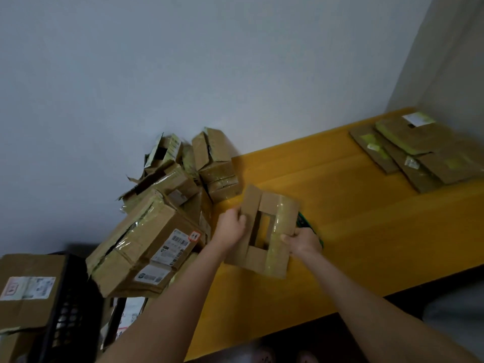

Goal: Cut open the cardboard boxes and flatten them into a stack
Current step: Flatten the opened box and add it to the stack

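Tabletop of yellow wood [340,205], running from the near left edge to the far right corner, against a pale wall. Heaped at its left end and spilling past the left edge: torn brown cardboard boxes [146,244] wrapped in yellowish tape, several bearing white shipping labels, none flattened. Beside the heap, off the near left corner: black plastic lattice crate [70,305], with a labelled brown carton [26,286] against it. At the far right corner: flattened brown cardboard sheets [424,153], overlapping in a loose stack, well apart from the heap.

Near the middle of the front edge, lifted above the tabletop: small brown cardboard box [264,231], flaps splayed, taped along its right side, hollow centre facing the camera. Left hand [231,227] clenched around the box's left flap. Right hand [303,241] pinching the taped right edge, thumb on the front face. Behind the right hand: dark green object [305,222], mostly hidden, its kind unclear; whether gripped or merely lying on the tabletop, impossible to tell.
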Demonstrator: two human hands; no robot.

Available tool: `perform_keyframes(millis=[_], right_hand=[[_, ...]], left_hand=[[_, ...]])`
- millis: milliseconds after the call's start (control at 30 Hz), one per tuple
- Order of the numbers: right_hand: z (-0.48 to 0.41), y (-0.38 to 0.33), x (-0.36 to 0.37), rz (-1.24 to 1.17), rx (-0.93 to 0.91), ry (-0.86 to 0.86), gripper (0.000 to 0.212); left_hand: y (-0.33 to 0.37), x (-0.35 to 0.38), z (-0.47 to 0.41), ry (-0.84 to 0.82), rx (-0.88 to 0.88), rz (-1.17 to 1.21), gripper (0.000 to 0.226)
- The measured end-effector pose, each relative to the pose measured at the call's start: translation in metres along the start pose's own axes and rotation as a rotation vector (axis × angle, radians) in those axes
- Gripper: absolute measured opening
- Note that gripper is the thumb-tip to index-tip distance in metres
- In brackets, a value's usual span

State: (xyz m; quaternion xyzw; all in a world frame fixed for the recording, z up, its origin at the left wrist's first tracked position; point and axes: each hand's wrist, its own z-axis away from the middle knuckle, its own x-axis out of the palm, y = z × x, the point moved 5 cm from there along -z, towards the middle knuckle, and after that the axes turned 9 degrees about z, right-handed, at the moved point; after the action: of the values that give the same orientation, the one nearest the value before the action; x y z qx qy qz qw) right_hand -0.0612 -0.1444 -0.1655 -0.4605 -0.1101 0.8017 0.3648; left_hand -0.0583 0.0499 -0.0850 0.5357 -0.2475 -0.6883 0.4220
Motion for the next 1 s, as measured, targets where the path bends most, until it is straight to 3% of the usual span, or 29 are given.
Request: perform_keyframes(millis=[167,267,300,367,467,633,767,867,1000], right_hand=[[0.001,-0.016,-0.019,-0.048,-0.08,0.057,0.035],[0.005,-0.032,-0.029,-0.174,-0.091,-0.003,0.083],[0.007,-0.036,-0.033,-0.207,-0.091,0.001,0.09],[0.009,-0.042,-0.045,-0.2,-0.083,0.055,0.084],[0.009,-0.044,-0.062,-0.027,-0.078,0.132,0.054],[0.014,-0.051,-0.066,-0.186,-0.231,0.046,0.011],[0.014,-0.047,-0.065,-0.151,-0.245,0.111,0.015],[0.012,-0.035,-0.074,-0.373,-0.121,0.161,0.028],[0.01,-0.025,-0.075,-0.572,-0.079,0.053,0.038]], left_hand=[[0.03,-0.008,0.002,0.125,0.06,-0.033,0.017],[0.046,-0.005,0.002,0.155,0.135,-0.038,0.02],[0.053,-0.003,0.003,0.146,0.162,-0.028,0.022],[0.066,-0.001,0.005,0.138,0.188,-0.011,0.024],[0.073,-0.004,0.006,0.164,0.185,0.005,0.027],[0.073,-0.013,0.005,0.215,0.183,0.059,0.025],[0.071,-0.017,0.004,0.223,0.184,0.091,0.024],[0.061,-0.03,0.001,0.266,0.146,0.199,0.02],[0.047,-0.037,-0.001,0.207,0.094,0.287,0.022]])
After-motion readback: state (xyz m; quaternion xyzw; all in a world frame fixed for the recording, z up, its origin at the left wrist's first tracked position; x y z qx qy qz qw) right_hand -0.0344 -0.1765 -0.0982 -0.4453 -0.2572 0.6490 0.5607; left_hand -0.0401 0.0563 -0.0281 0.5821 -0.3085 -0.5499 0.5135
